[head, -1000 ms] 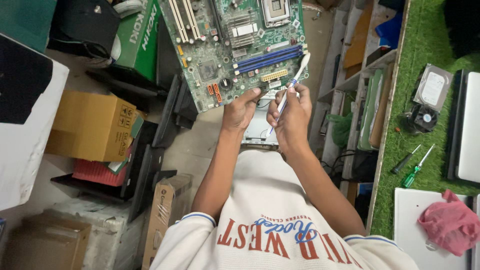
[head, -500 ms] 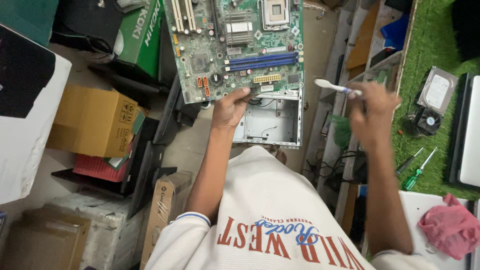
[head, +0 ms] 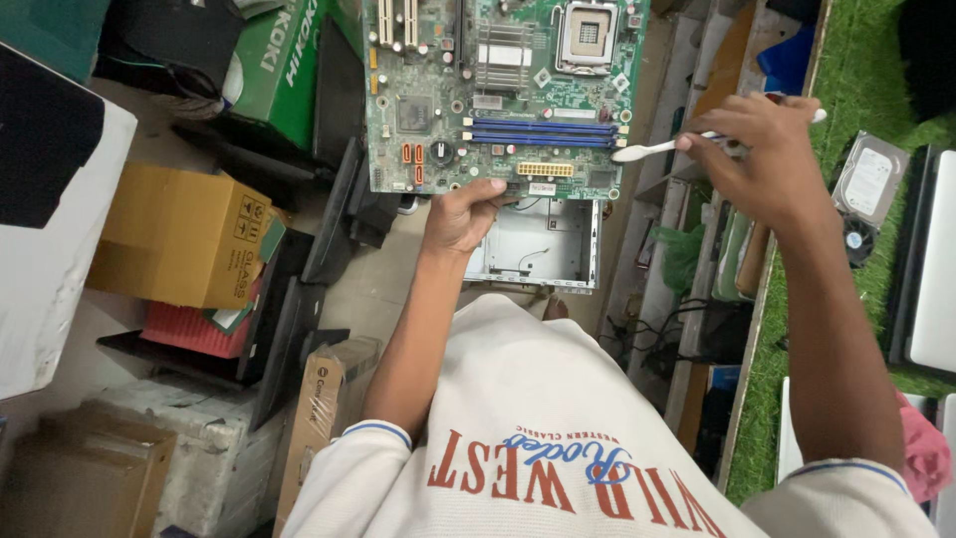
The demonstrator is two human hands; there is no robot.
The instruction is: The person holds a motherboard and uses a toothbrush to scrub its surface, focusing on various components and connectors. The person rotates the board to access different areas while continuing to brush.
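Note:
My left hand (head: 464, 212) grips the lower edge of a green computer motherboard (head: 503, 92) and holds it up in front of me, with its blue memory slots and bare processor socket facing me. My right hand (head: 762, 151) is out to the right of the board, over the edge of a green mat, closed on a white toothbrush (head: 657, 147). The brush head points left toward the board's right edge without touching it.
An open metal computer case (head: 538, 246) lies on the floor below the board. Cardboard boxes (head: 179, 234) and flat monitors are stacked at left. On the green turf mat (head: 856, 90) at right lie a hard drive (head: 869, 181), a small fan, a laptop (head: 936, 269) and a pink cloth (head: 924, 448).
My right hand has left the motherboard and swung out to the right with the toothbrush. My left hand has kept hold of the board, which now sits more level.

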